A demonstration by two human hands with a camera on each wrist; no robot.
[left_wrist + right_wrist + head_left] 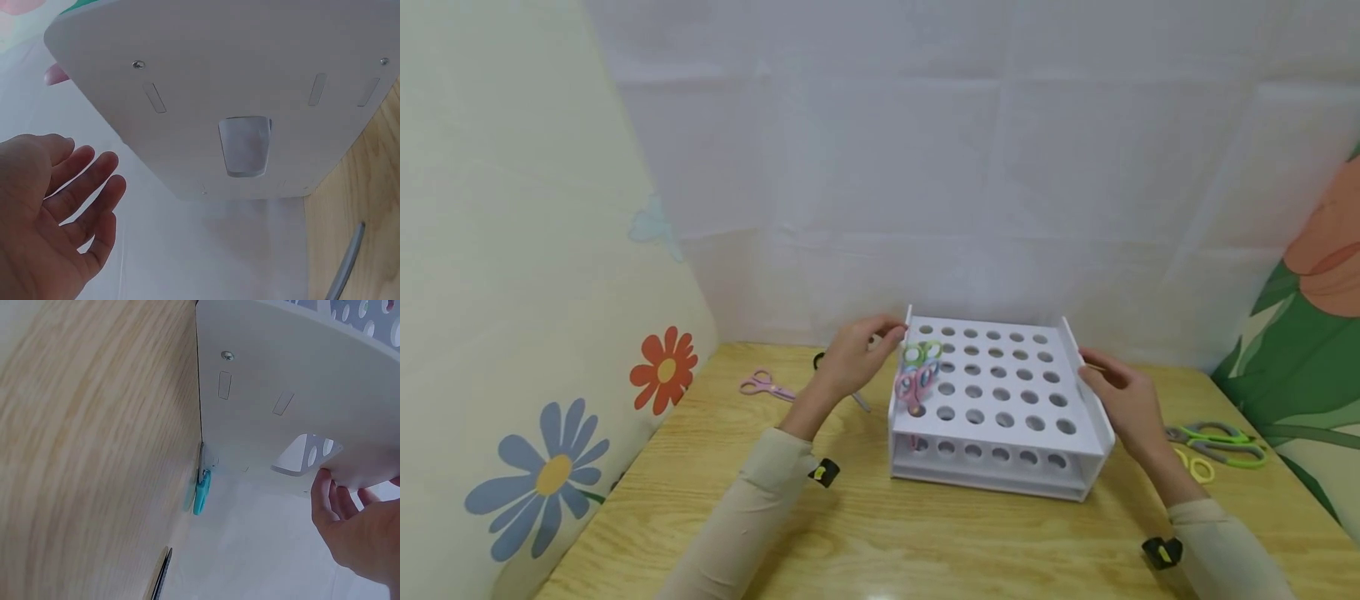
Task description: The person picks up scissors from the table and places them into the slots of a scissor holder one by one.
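A white tiered rack (1009, 400) with rows of round holes sits on the wooden table. Several small scissors (917, 385) with green, blue and pink handles stand in its left column of holes. My left hand (857, 354) is beside the rack's left side panel (187, 94); in the left wrist view its fingers are loosely bent, with nothing between them. At the opposite panel (262, 419), my right hand (1123, 400) has its fingertips right at the edge, close to the handle cut-out. Its thumb is mostly hidden in the right wrist view.
Pink-handled scissors (767, 386) lie left of the rack, and dark-handled scissors (818, 360) are partly behind my left arm. To the right are green-and-grey scissors (1221, 442) and yellow-handled scissors (1201, 469). Teal-handled scissors (202, 494) rest beside the rack's right panel. A white cloth (880, 167) hangs behind.
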